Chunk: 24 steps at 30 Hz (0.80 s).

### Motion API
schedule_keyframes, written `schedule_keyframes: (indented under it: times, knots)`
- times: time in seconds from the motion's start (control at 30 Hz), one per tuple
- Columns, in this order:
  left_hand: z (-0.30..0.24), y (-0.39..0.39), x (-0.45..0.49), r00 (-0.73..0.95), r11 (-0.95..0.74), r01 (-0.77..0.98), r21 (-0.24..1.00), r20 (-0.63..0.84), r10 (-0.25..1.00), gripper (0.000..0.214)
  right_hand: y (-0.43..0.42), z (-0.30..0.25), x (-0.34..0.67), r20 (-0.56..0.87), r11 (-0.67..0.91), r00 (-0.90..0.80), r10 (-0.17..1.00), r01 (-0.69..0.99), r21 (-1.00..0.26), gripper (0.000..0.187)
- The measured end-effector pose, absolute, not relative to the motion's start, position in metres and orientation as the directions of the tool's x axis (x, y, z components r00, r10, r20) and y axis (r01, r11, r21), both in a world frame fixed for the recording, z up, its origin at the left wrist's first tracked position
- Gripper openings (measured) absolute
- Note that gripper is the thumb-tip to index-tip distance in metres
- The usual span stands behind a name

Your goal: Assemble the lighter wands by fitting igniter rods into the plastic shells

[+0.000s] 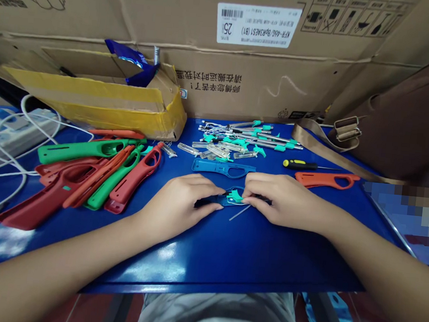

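Between my two hands lies a dark blue lighter shell half point(229, 202) with a teal trigger piece point(235, 195) and a thin white wire in it. My left hand point(180, 201) is closed around the shell's left end, thumb below and fingers above. With thumb and fingers pinched together, my right hand point(288, 201) is at the shell's right end beside the trigger piece; its fingertips cover what they touch. A thin clear tube point(240, 212) sticks out below the right fingertips. Just beyond the hands, another blue shell half point(223, 169) lies flat on the table.
Several red, green and orange shells point(88, 164) are heaped at left, near a white power strip point(19, 137). Clear fuel tanks point(215, 151) and metal rods with teal parts point(258, 135) lie behind. A screwdriver point(305, 165) and orange shell point(324, 180) are at right. Cartons point(137, 100) stand behind.
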<state>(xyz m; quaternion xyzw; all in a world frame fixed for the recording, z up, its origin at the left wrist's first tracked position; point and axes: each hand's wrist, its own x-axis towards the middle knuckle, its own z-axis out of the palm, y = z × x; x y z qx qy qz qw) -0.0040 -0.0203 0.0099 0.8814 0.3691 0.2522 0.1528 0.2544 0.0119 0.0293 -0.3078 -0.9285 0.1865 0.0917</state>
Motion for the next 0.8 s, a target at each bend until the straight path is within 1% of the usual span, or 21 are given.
schedule_keyframes:
  times: [0.17, 0.4, 0.63, 0.8]
  knots:
    - [0.0124, -0.0204, -0.003, 0.583, -0.656, 0.579, 0.483, 0.316, 0.748, 0.024, 0.0125, 0.0268, 0.2552, 0.101, 0.798, -0.82, 0.563, 0.508, -0.326, 0.02]
    - [0.014, -0.0205, -0.0018, 0.556, -0.59, 0.573, 0.569, 0.26, 0.79, 0.026, 0.0139, 0.0235, 0.2544, 0.099, 0.815, -0.834, 0.542, 0.494, -0.303, 0.021]
    - [0.0147, -0.0196, -0.0001, 0.535, -0.504, 0.565, 0.654, 0.175, 0.826, 0.026, 0.0103, 0.0255, 0.2535, 0.186, 0.88, -0.86, 0.475, 0.457, -0.132, 0.024]
    - [0.013, -0.0187, 0.0003, 0.528, -0.46, 0.548, 0.699, 0.138, 0.838, 0.024, 0.0072, 0.0287, 0.2522, 0.158, 0.878, -0.865, 0.476, 0.458, -0.137, 0.023]
